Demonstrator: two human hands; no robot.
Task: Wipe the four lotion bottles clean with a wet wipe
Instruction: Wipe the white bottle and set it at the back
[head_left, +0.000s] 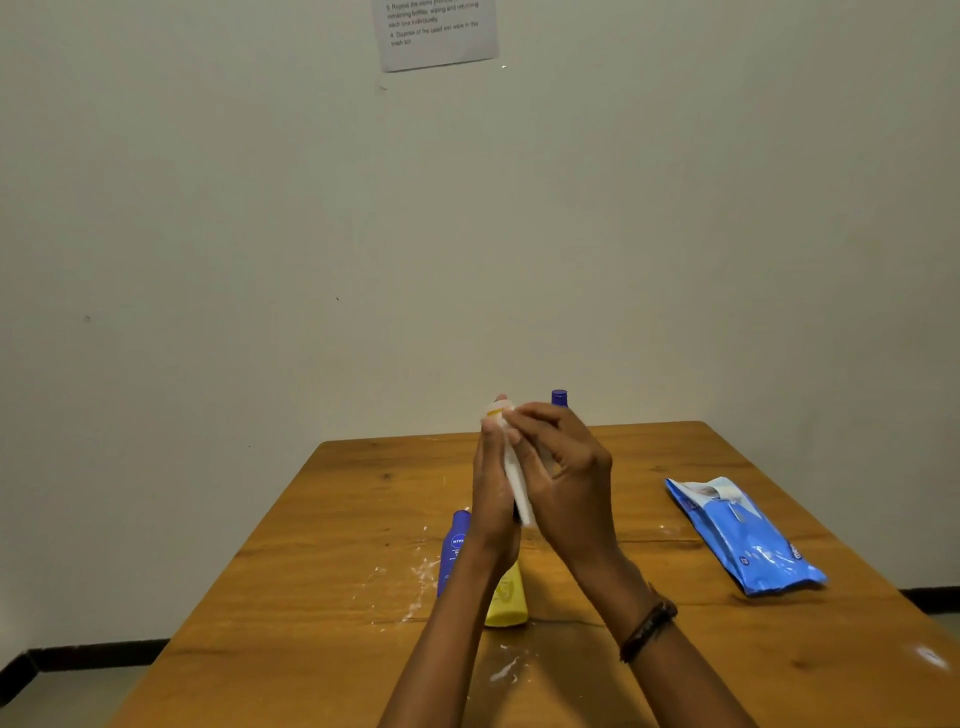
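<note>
I hold a white lotion bottle (515, 486) with a yellow band near its top upright above the table, between both hands. My left hand (491, 499) grips its left side. My right hand (563, 480) presses against its right side with a pale wet wipe (544, 460) under the fingers; the wipe is mostly hidden. Below my left wrist stands a dark blue Nivea bottle (453, 551), with a yellow bottle (508, 603) beside it, partly covered by my forearm. Only the blue cap of a further bottle (559, 397) shows behind my right hand.
A blue wet-wipe pack (748, 535) lies on the right of the wooden table (337, 519). White lotion smears (421, 571) mark the tabletop around the bottles and near the front edge. A paper sheet (436, 31) hangs on the wall behind.
</note>
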